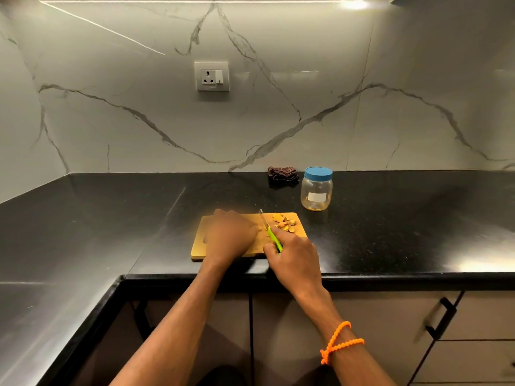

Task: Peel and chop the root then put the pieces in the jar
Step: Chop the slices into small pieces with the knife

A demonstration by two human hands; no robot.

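A wooden cutting board (204, 247) lies on the black counter near its front edge. My left hand (232, 235) rests on the board with curled fingers over a small piece of root (259, 228), mostly hidden under the fingertips. My right hand (294, 257) grips a green-handled knife (271, 237), its blade pointing away and set beside the left fingertips. Yellow root pieces and peel (284, 222) lie heaped at the board's far right. Behind the board to the right stands a clear plastic jar (316, 189), its blue lid on and a few pieces at the bottom.
A folded dark cloth (282, 174) lies against the marble wall left of the jar. A wall socket (211, 76) sits above. The counter turns a corner at the left. Cabinet doors and a black handle (440, 319) are below the edge.
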